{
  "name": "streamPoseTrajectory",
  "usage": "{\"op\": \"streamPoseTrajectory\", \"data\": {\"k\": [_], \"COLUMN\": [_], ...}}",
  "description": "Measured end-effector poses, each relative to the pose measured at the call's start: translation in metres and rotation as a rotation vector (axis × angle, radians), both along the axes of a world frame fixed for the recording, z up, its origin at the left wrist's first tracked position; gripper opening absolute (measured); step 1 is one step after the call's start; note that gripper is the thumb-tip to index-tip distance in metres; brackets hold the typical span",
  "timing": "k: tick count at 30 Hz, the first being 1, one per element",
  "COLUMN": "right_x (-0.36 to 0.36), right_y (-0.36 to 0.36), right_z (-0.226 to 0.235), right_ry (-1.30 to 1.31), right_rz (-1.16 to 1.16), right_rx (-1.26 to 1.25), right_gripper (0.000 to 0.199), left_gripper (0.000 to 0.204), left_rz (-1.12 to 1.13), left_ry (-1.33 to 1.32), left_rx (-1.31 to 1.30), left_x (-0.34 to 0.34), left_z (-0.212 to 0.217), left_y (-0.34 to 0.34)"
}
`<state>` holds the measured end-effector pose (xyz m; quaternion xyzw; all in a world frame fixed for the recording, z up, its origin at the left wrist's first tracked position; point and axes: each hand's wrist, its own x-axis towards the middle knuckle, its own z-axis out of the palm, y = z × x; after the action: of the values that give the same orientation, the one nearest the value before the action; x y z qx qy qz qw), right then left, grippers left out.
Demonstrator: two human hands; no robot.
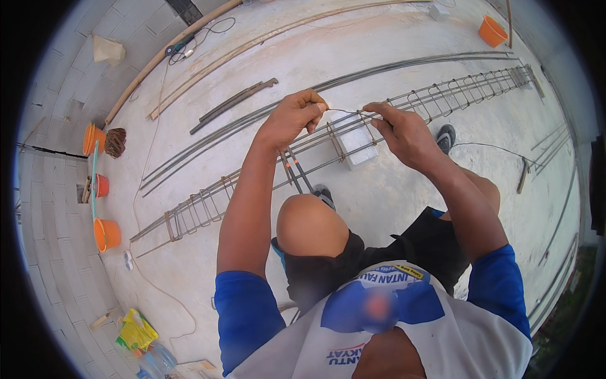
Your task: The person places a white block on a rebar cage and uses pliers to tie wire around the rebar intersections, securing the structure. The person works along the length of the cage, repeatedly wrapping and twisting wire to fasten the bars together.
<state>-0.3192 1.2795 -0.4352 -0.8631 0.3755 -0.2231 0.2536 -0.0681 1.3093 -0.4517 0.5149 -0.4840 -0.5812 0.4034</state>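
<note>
Left hand [291,118] and right hand [404,131] each pinch an end of thin tie wire [346,112], stretched just above rebar cage [328,136] on white block [353,144]. Pincers [297,170] hang beneath. Judgement: keep wire taut, wrap snug at the crossing

Thin bare wire [344,112] glints over a dull, rusty steel rebar cage [328,136], matt concrete floor [391,196], glossy orange plastic buckets [106,234].

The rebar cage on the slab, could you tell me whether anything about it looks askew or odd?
The rebar cage rests on a white block mid-length, so its ends sag. Both hands, left hand and right hand, pinch a thin wire above it.
</note>
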Motion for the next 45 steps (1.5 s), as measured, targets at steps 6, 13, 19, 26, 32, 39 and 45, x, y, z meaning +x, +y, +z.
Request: {"op": "streamPoseTrajectory", "data": {"k": [6,13,19,26,32,39,45], "right_x": [0.025,0.031,0.058,0.095,0.109,0.120,0.127], "right_y": [-0.028,-0.049,-0.061,-0.071,-0.079,-0.085,-0.094], "right_z": [-0.098,-0.220,-0.261,-0.295,-0.300,-0.295,-0.294], "right_ry": [0.076,0.205,0.243,0.171,0.259,0.318,0.403], "right_rz": [-0.192,-0.357,-0.356,-0.397,-0.336,-0.285,-0.260], "right_rx": [0.384,0.409,0.332,0.349,0.349,0.341,0.410], "right_gripper": [0.022,0.023,0.017,0.018,0.018,0.021,0.021], "left_gripper": [0.039,0.041,0.043,0.049,0.042,0.030,0.024], "left_rz": [0.078,0.153,0.179,0.104,0.321,0.497,0.551], "left_ry": [-0.259,-0.560,-0.591,-0.495,-0.161,0.086,0.279], "left_rx": [0.212,0.250,0.318,0.583,0.681,0.665,0.671], "left_x": [0.019,0.020,0.020,0.026,0.025,0.020,0.028], "left_z": [-0.122,-0.271,-0.300,-0.314,-0.316,-0.307,-0.312], "left_y": [-0.051,-0.097,-0.109,-0.132,-0.141,-0.143,-0.138]}}
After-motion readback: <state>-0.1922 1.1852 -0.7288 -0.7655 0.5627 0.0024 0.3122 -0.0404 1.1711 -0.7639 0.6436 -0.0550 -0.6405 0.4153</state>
